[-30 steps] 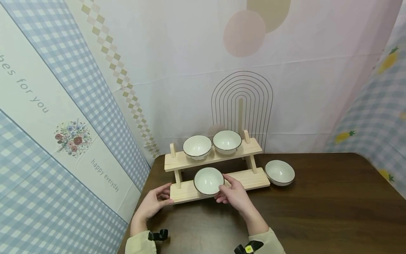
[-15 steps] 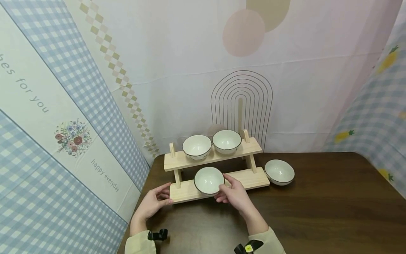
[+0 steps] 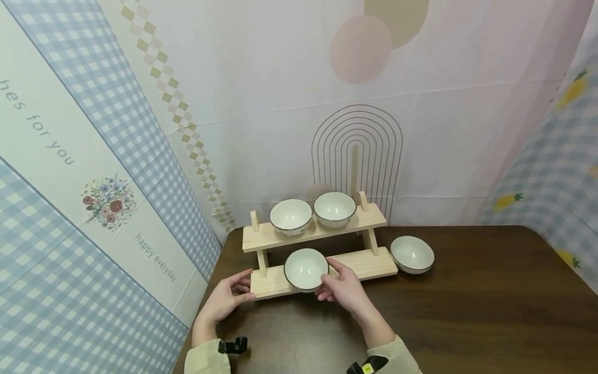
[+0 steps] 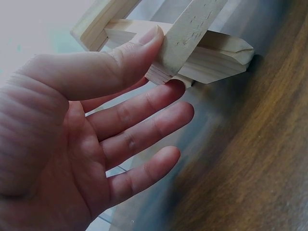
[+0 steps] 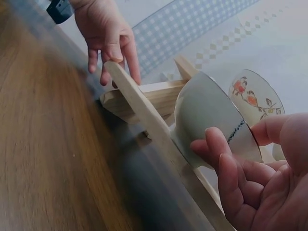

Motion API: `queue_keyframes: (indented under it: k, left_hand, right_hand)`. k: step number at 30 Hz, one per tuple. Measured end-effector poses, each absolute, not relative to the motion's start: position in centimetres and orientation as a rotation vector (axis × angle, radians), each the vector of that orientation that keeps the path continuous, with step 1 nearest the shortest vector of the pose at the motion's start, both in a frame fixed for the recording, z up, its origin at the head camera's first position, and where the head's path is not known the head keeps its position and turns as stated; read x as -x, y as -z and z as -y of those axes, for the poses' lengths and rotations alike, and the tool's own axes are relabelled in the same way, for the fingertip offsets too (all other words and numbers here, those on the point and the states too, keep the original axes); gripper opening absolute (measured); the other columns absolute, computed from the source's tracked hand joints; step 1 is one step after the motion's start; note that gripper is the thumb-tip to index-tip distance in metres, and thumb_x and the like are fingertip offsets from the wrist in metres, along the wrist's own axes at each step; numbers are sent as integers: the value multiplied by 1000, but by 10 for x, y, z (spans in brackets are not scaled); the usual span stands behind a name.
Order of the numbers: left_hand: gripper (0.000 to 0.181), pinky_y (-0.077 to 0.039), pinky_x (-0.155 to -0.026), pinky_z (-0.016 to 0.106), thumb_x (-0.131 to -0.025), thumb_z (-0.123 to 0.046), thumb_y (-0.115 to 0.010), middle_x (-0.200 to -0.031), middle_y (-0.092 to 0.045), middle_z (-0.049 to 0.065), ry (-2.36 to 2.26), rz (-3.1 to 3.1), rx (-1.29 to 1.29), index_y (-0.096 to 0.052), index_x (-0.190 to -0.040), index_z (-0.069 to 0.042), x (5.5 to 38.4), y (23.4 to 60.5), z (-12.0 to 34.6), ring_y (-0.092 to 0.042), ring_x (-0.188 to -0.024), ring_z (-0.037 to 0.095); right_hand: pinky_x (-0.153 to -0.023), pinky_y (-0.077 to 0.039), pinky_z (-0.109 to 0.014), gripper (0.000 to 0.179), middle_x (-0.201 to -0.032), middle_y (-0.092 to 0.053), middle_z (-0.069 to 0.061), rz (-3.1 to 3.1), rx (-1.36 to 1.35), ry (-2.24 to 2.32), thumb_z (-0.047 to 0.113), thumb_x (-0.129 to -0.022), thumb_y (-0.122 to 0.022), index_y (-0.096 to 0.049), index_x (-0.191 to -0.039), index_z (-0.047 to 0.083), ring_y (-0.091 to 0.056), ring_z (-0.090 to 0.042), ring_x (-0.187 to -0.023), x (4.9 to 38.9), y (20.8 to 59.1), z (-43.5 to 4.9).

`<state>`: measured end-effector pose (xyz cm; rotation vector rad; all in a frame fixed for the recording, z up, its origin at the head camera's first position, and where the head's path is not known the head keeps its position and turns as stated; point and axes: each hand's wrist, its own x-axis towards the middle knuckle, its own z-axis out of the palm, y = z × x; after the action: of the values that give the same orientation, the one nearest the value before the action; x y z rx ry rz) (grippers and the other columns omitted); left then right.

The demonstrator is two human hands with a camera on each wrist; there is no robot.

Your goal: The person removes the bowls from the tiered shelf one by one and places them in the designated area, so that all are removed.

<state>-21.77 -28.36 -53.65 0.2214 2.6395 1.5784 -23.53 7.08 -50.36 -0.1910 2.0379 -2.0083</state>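
A white bowl [image 3: 306, 269] with a dark rim is on the lower board of a two-tier wooden shelf rack [image 3: 369, 262], left of its middle. My right hand [image 3: 344, 287] pinches that bowl at its right side, thumb at the rim and fingers below. In the right wrist view the bowl [image 5: 207, 120] is close over the board, its outside bearing a dark dotted mark. At the lower board's left end, my left hand [image 3: 226, 298] pinches the wood. The left wrist view has the thumb [image 4: 137, 48] against the board end, other fingers spread beneath.
Two more bowls, a left one [image 3: 290, 215] and a right one [image 3: 334, 209], sit on the upper board. Another bowl [image 3: 412, 254] stands on the dark wooden table [image 3: 476, 291] right of the rack. A printed cloth [image 3: 261, 145] hangs behind.
My right hand and the bowl it grips have shifted slightly left and towards the front of the lower board. The left hand keeps its place on the board end.
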Motion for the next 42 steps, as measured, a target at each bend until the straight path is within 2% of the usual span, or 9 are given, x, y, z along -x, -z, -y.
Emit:
queue_keyframes:
  k: [8,14,32,42]
  left_hand:
    - [72,-56,-90,38,-90,-6,-87,-117,-73,15,-1567,-2642,-231,-53,-151,10,215,536,286,-70,-103,30]
    - [72,-57,-91,41,-90,-6,-87,-117,-73,16,-1567,-2645,-234,-53,-151,10,215,536,287,-70,-103,30]
    - [72,-56,-89,35,-90,-7,-87,-117,-73,16,-1552,-2641,-235,-53,-151,10,214,536,290,-71,-103,29]
    - [72,-56,-88,32,-91,-5,-86,-119,-73,17,-1564,-2631,-258,-51,-152,10,214,536,290,-70,-104,29]
  right_hand:
    - [-56,-55,-25,72,-86,-78,-19,-2017,145,1982,8,-100,-60,-30,-165,-4,-75,-20,-66,235,508,-85]
    - [-63,-60,-31,71,-89,-79,-18,-2021,121,1984,12,-103,-61,-31,-166,-2,-76,-22,-70,233,509,-104]
    - [-62,-59,-30,70,-89,-79,-18,-2190,47,1917,11,-105,-62,-30,-166,-2,-77,-25,-72,222,500,-170]
    - [-62,-59,-29,72,-90,-79,-19,-2254,50,1909,11,-106,-61,-26,-167,-4,-78,-26,-73,218,492,-189]
